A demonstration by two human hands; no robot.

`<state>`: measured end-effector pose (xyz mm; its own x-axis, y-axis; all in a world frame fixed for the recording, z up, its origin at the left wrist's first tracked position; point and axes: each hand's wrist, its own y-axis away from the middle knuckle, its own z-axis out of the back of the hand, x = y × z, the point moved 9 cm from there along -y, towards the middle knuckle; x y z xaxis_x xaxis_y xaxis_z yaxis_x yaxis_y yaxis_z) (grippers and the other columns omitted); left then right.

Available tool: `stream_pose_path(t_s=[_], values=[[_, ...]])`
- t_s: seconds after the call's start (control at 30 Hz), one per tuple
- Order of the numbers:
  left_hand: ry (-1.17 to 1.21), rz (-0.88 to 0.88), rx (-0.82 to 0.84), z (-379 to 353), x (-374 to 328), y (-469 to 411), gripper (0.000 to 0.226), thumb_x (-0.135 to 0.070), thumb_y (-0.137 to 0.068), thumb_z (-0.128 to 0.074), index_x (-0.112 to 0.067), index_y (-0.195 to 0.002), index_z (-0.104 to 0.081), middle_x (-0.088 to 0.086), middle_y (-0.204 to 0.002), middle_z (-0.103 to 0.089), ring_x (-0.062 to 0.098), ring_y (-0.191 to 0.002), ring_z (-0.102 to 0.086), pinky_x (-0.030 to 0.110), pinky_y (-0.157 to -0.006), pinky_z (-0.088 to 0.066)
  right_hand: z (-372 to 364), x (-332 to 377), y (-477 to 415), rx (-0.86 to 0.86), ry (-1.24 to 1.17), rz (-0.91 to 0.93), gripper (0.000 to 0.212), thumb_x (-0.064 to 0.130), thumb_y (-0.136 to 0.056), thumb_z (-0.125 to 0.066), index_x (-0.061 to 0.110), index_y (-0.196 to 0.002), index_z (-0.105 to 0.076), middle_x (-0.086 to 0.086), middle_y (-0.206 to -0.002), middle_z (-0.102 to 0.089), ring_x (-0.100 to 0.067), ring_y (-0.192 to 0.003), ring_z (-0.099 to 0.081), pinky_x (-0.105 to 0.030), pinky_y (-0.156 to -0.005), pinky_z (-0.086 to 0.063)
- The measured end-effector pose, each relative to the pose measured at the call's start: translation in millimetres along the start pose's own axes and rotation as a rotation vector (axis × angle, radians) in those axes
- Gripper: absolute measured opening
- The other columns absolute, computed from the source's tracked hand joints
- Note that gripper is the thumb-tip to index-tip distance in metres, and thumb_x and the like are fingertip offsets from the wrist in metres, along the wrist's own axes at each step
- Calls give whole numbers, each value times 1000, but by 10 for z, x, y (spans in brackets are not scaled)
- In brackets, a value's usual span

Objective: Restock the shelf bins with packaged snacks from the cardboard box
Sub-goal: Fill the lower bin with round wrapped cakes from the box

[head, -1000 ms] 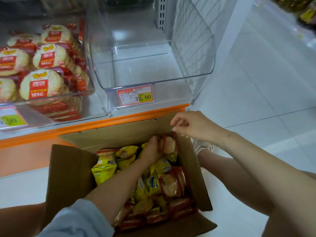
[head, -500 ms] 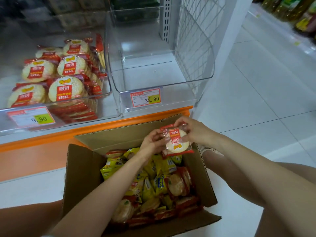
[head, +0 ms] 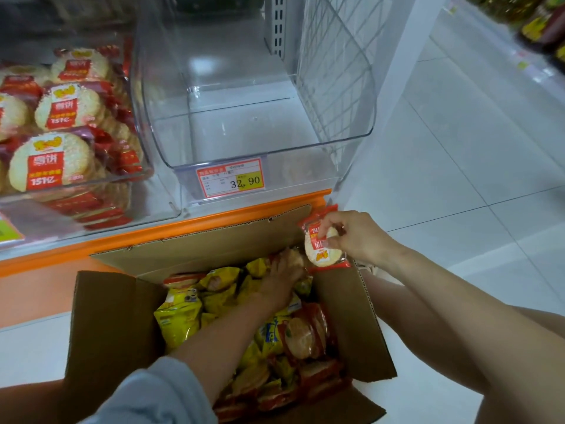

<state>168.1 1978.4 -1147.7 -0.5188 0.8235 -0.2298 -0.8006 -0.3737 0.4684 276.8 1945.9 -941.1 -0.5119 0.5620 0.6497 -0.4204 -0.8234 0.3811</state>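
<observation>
The right hand now grips a rice cracker pack alone; the left hand, grip unclear, has returned into the cardboard box for another

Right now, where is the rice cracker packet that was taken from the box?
In the head view, the rice cracker packet is in the right hand, above the cardboard box's far right corner, below the empty bin.

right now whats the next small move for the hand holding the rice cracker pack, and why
Probably lift the red rice cracker pack in the right hand up into a shelf bin. It is already clear of the cardboard box; the left bin holds matching packs, while the left hand reaches into the box.
</observation>
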Motion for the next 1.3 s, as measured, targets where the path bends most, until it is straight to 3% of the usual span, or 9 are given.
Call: stream_pose_path(t_s=[0.17, 0.27, 0.4, 0.53, 0.63, 0.77, 0.9, 1.03, 1.3], values=[[-118, 48, -112, 74, 59, 127, 72, -10, -91, -47, -25, -147, -4, 19, -155, -6, 41, -137, -21, 42, -93, -44, -89, 55, 0, 35, -13, 20, 13, 8, -83, -68, 18, -90, -64, 4, -103, -54, -11, -97, -50, -16, -69, -42], [100, 128, -323, 332, 150, 172, 52, -10, -89, -48, -14, -132, -19, 13, -130, -47, 31, -119, -49, 35, -81, -48, -100, 61, 1, 41, -24, 18, 12, 10, -83, -69, 18, -90, -64, 3, -103, -55, -11, -95, -52, -8, -58, -40], [365, 200, -463, 656, 363, 313, 25, -17, -91, -51, -6, -112, -40, 15, -101, -62, 36, -92, -61, 38, -65, -42, -87, 60, 9, 59, -5, 19, 16, 9, -82, -70, 19, -92, -65, 1, -107, -57, -11, -95, -52, -9, -62, -39], [596, 149, -523, 880, 426, 581, 36, -12, -89, -54, -4, -120, -36, 17, -103, -63, 40, -88, -62, 37, -61, -41, -82, 104, 27, 77, -12, 22, 24, 2, -80, -69, 18, -97, -66, -1, -113, -59, -14, -97, -53, -21, -73, -43], [789, 73, -508, 1007, 394, 783, 25, -5, -90, -52, -14, -111, -43, 3, -95, -60, 27, -88, -61, 28, -64, -39, -93, 173, 68, 96, -10, 37, 38, -1, -78, -70, 19, -110, -63, 2, -112, -55, -11, -99, -49, -20, -78, -39], [1172, 95, -497, 1144, 417, 1066, 41, 8, -89, -50, -27, -109, -43, 0, -91, -61, 17, -90, -60, 22, -74, -48, -159, 287, 129, 154, -117, 60, 69, -4, -73, -73, 28, -128, -47, 4, -108, -54, -9, -102, -49, -10, -69, -43], [1369, 149, -540, 1378, 424, 1393, 56, 11, -85, -53, -31, -119, -35, 10, -91, -57, 20, -79, -55, 22, -62, -46, -207, 365, 150, 185, -243, 34, 81, -6, -70, -75, 23, -135, -37, -10, -117, -56, -22, -113, -53, -37, -88, -51], [1514, 189, -565, 1577, 389, 1702, 57, 7, -86, -55, -27, -124, -31, 7, -98, -55, 16, -74, -56, 19, -51, -47, -223, 481, 256, 214, -463, 4, 75, -16, -71, -69, 10, -135, -40, -6, -109, -57, -22, -104, -55, -26, -64, -48], [1459, 193, -565, 1998, 306, 2282, 24, -9, -96, -46, -14, -119, -49, 7, -101, -60, 5, -67, -62, 16, -54, -51, -253, 1105, 566, 266, -464, 190, 81, -15, -79, -61, 18, -146, -30, -17, -128, -55, -18, -108, -54, -17, -75, -49]])
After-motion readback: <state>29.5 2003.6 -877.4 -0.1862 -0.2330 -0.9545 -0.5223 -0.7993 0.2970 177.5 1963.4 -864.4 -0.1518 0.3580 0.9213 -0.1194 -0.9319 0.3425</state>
